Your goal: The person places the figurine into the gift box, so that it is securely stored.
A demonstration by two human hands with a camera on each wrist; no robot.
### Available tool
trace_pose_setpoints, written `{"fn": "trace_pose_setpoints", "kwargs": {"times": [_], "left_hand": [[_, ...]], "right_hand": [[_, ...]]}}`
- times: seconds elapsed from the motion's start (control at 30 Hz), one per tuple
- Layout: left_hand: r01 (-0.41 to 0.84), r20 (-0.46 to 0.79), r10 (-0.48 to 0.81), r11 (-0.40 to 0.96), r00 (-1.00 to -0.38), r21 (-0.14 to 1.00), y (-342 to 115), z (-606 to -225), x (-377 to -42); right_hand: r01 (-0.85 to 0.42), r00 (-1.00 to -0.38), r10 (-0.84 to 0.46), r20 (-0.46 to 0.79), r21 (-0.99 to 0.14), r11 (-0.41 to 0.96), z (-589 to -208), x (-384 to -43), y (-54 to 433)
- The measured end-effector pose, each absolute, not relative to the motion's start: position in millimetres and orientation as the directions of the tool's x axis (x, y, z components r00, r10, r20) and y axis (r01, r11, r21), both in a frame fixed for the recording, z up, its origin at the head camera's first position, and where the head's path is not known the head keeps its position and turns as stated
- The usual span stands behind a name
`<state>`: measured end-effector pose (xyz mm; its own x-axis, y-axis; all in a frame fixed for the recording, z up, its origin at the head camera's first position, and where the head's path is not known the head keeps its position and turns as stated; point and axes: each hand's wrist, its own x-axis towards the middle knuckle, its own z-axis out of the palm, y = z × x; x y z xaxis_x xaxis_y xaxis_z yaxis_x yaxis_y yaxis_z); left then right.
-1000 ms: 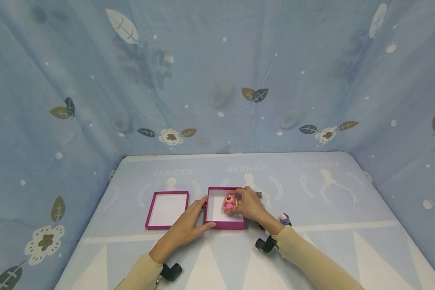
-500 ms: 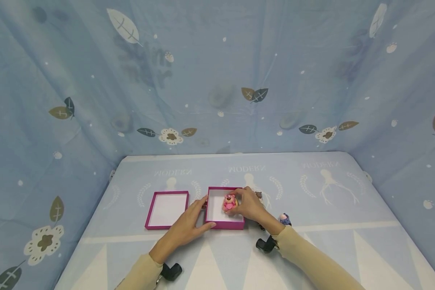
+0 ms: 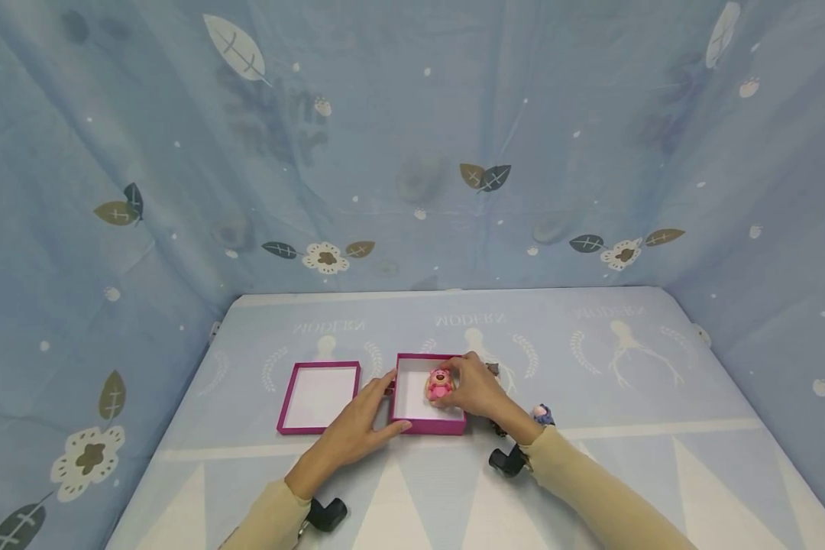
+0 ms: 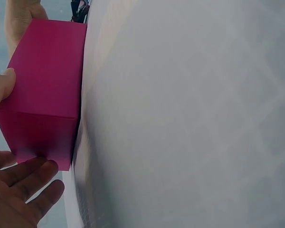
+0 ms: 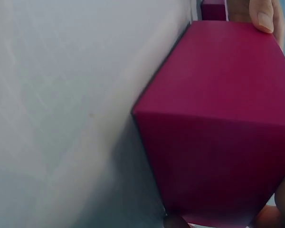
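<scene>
A magenta box [image 3: 428, 426] with a white inside stands open-topped on the table. My left hand [image 3: 357, 428] holds its front left corner, fingers along the left side and thumb at the front. In the left wrist view the thumb touches the upper edge of the box [image 4: 47, 71]. My right hand [image 3: 477, 389] reaches over the right wall and pinches a pink bear figurine [image 3: 440, 386] inside the box. The bear faces up toward the head camera. The right wrist view shows mainly the outer walls of the box [image 5: 213, 71]; the bear is hidden there.
Left of the box lies its matching magenta lid [image 3: 284, 405], white inside up. A blue donkey-like figurine [image 3: 542, 415] is right of my right wrist. Small dark figures [image 3: 493, 368] show partly behind the right hand. Patterned cloth [image 3: 412, 153] hangs around the table.
</scene>
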<state>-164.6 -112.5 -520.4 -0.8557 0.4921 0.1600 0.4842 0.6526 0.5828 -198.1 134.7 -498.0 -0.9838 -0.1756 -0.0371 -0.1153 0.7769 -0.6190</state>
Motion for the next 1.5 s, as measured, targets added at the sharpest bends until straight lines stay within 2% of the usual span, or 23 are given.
{"fn": "trace_pose_setpoints", "kwargs": {"times": [0.47, 1.5], "left_hand": [[0.493, 0.166, 0.497, 0.652, -0.852, 0.576, -112.2, -520.8, -164.9], [0.484, 0.154, 0.504, 0.633, -0.850, 0.605, -116.3, -514.8, -167.8]], "right_hand": [[-0.147, -0.977, -0.210, -0.035, -0.606, 0.782, -492.9, -196.6, 135.4], [-0.133, -0.975, -0.217, -0.045, -0.665, 0.735, -488.1, -198.9, 137.4]]}}
